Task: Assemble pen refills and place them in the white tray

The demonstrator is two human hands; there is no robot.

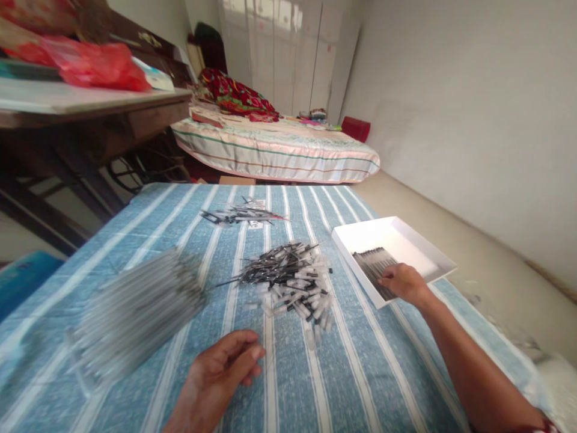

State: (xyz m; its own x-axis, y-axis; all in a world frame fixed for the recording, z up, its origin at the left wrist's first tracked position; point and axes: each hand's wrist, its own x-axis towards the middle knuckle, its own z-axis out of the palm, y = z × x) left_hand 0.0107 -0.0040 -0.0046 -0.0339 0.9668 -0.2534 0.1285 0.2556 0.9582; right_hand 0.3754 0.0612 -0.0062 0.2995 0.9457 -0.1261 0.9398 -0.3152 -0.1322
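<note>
My right hand (pixel 403 282) reaches into the shallow white box (pixel 430 273), its fingers pinched on a pen at the near end of a row of pens (pixel 374 261) lying there. My left hand (pixel 220 373) hovers over the cloth at the front middle, fingers curled together with the thumb against them; nothing shows in it. Just beyond it lies a heap of clear and black pen caps (pixel 311 288), with dark slim pen parts (pixel 268 267) at its left side. To the left, many clear pen barrels (pixel 139 313) are stacked side by side, blurred.
A blue and white striped cloth (pixel 180 373) covers the table. Farther back on it is a small pile of thin refill-like sticks (pixel 243 213). A bed (pixel 279 144) stands beyond, a wooden desk with a red plastic bag (pixel 97 63) at left, a white wall (pixel 473 108) at right.
</note>
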